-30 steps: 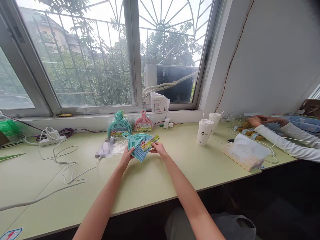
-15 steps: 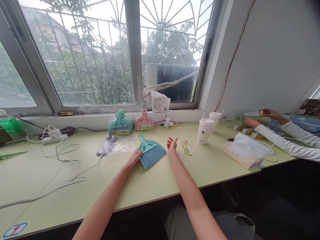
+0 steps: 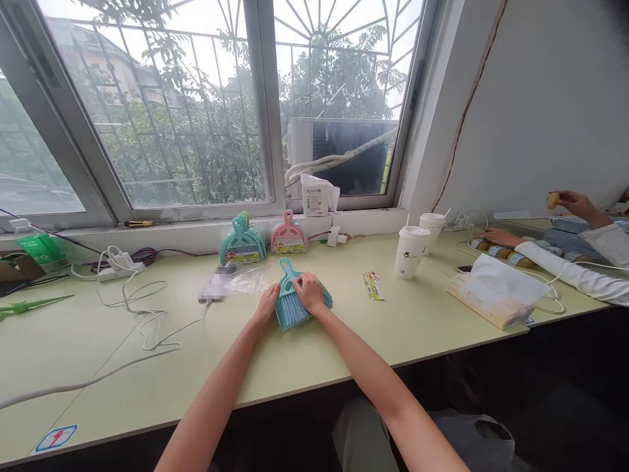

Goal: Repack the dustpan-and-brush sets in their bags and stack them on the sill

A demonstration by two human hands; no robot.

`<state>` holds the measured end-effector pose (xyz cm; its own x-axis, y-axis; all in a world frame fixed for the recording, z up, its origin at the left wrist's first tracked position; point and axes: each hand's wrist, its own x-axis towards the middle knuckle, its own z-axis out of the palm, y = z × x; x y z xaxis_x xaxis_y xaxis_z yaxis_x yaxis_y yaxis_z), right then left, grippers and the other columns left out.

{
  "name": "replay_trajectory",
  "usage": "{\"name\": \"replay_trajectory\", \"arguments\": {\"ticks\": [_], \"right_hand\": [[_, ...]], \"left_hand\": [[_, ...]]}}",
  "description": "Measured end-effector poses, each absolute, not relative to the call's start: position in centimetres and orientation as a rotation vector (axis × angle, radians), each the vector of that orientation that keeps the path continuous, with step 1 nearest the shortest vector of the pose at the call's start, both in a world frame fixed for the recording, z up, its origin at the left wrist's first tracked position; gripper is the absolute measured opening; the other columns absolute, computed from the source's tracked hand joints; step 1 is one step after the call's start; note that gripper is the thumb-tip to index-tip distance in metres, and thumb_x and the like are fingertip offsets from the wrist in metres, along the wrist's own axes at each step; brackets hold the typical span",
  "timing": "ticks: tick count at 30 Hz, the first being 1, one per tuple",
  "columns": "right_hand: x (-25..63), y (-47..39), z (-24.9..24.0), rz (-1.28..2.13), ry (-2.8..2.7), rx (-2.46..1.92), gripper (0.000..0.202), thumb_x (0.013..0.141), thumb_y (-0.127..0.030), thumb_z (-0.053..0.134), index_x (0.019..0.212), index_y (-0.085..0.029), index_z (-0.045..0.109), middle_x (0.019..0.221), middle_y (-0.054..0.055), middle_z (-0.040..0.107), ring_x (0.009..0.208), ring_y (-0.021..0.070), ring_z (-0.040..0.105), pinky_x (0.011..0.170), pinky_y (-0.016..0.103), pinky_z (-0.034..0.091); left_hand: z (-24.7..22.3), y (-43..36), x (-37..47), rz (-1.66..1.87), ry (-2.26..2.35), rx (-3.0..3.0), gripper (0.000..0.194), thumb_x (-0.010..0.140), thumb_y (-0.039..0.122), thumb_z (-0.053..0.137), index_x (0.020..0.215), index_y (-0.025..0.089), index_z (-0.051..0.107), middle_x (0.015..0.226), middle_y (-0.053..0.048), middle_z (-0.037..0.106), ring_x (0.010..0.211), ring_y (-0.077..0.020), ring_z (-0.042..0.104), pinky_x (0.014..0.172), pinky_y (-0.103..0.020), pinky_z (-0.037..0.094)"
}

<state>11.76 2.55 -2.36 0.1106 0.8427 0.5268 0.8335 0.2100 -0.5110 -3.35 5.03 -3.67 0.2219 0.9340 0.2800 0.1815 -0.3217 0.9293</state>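
A teal dustpan [image 3: 285, 265] lies on the table with a small hand brush [image 3: 293, 313] nested in it, blue bristles toward me. My left hand [image 3: 268, 303] grips the dustpan's left edge, thumb on top. Over the brush's upper right part, my right hand [image 3: 311, 293] is closed with bent fingers, covering much of the brush body. A printed label card [image 3: 373, 286] lies to the right, and crumpled clear plastic wrap [image 3: 249, 280] to the left behind my left hand.
Packaged teal dustpan sets [image 3: 240, 241] and a pink one [image 3: 289, 235] lean by the wall. White cups [image 3: 411, 252], a tissue pack [image 3: 491, 295], a blurred-out item [image 3: 216, 285] and cables [image 3: 157, 328] surround the work spot. Another person's hands [image 3: 506, 237] are at the far right.
My right hand has moved left from the bare table onto the brush and closed on it. My left hand still holds the dustpan. At far right, the other person's raised hand has moved.
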Motion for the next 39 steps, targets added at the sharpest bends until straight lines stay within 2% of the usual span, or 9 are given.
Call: {"name": "replay_trajectory", "arguments": {"ticks": [3, 7, 12, 16, 23, 26, 33, 36, 39], "right_hand": [[12.0, 2.7, -1.4, 0.106, -1.575, -1.532, 0.025, 0.092, -0.037, 0.044, 0.076, -0.021, 0.057, 0.087, 0.006, 0.063, 0.087, 0.0202, 0.056, 0.074, 0.027, 0.039], [13.8, 2.8, 0.6, 0.294, -1.306, -1.535, 0.038, 0.096, -0.031, 0.021, 0.082, -0.022, 0.056, 0.081, 0.003, 0.063, 0.073, 0.0170, 0.055, 0.063, 0.025, 0.037], [18.2, 3.3, 0.5, 0.029, -1.343, -1.813, 0.029, 0.091, -0.029, 0.037, 0.083, -0.020, 0.064, 0.095, 0.009, 0.066, 0.094, 0.0220, 0.056, 0.070, 0.027, 0.037], [20.1, 3.9, -1.7, 0.019, -1.461, -2.116, 0.030, 0.089, -0.024, 0.041, 0.094, -0.013, 0.069, 0.105, 0.017, 0.065, 0.104, 0.0271, 0.054, 0.077, 0.032, 0.040], [20.9, 4.1, -2.3, -0.010, -1.541, -2.224, 0.028, 0.085, -0.029, 0.051, 0.096, -0.014, 0.072, 0.103, 0.018, 0.067, 0.105, 0.0291, 0.054, 0.079, 0.035, 0.040], [21.1, 4.0, -2.1, -0.024, -1.526, -2.230, 0.030, 0.085, -0.034, 0.052, 0.094, -0.014, 0.073, 0.101, 0.018, 0.067, 0.104, 0.0301, 0.054, 0.079, 0.037, 0.039], [21.5, 3.5, -1.6, -0.150, -1.416, -2.235, 0.034, 0.090, -0.024, 0.041, 0.098, -0.014, 0.072, 0.102, 0.018, 0.067, 0.104, 0.0289, 0.053, 0.080, 0.037, 0.036], [21.3, 3.6, -1.6, -0.056, -1.536, -2.309, 0.027, 0.086, -0.034, 0.053, 0.096, -0.018, 0.072, 0.107, 0.016, 0.066, 0.108, 0.0291, 0.052, 0.085, 0.039, 0.034], [21.1, 3.6, -1.8, 0.032, -1.629, -2.343, 0.031, 0.077, -0.043, 0.064, 0.095, -0.019, 0.072, 0.109, 0.014, 0.066, 0.107, 0.0281, 0.054, 0.089, 0.040, 0.032]], "left_hand": [[-3.5, 4.9, -3.5, 1.217, 1.078, 1.722, 0.046, 0.079, 0.060, 0.045, 0.079, 0.018, 0.061, 0.084, -0.006, 0.064, 0.087, -0.0225, 0.056, 0.080, -0.032, 0.043], [-3.8, 5.5, -4.6, 1.183, 1.400, 1.735, 0.036, 0.079, 0.051, 0.048, 0.062, 0.020, 0.056, 0.071, -0.005, 0.061, 0.084, -0.0240, 0.056, 0.077, -0.033, 0.041], [-4.6, 6.6, -5.9, 1.237, 1.435, 1.720, 0.021, 0.072, 0.038, 0.058, 0.062, 0.021, 0.062, 0.089, -0.008, 0.069, 0.103, -0.0293, 0.056, 0.091, -0.037, 0.038], [-5.4, 6.9, -6.4, 1.273, 1.468, 1.708, 0.012, 0.069, 0.031, 0.062, 0.065, 0.020, 0.066, 0.104, -0.011, 0.069, 0.114, -0.0300, 0.053, 0.100, -0.038, 0.033], [-5.5, 6.5, -6.7, 1.241, 1.584, 1.820, 0.024, 0.076, 0.020, 0.054, 0.091, 0.013, 0.071, 0.112, -0.016, 0.065, 0.115, -0.0296, 0.053, 0.101, -0.039, 0.035], [-4.8, 6.1, -6.8, 1.285, 1.595, 1.782, 0.026, 0.080, 0.022, 0.051, 0.093, 0.012, 0.071, 0.109, -0.017, 0.065, 0.107, -0.0278, 0.057, 0.097, -0.039, 0.039], [-3.1, 5.0, -7.2, 1.515, 1.637, 1.731, 0.031, 0.086, 0.024, 0.041, 0.093, 0.014, 0.070, 0.102, -0.011, 0.067, 0.087, -0.0192, 0.061, 0.083, -0.031, 0.046], [-2.8, 4.7, -7.5, 1.475, 1.777, 1.705, 0.029, 0.085, 0.027, 0.043, 0.089, 0.015, 0.069, 0.094, -0.008, 0.069, 0.082, -0.0184, 0.062, 0.081, -0.031, 0.046], [-2.8, 4.5, -7.4, 1.318, 1.856, 1.751, 0.033, 0.084, 0.042, 0.048, 0.082, 0.016, 0.067, 0.081, -0.008, 0.069, 0.079, -0.0205, 0.062, 0.079, -0.032, 0.045]]}}
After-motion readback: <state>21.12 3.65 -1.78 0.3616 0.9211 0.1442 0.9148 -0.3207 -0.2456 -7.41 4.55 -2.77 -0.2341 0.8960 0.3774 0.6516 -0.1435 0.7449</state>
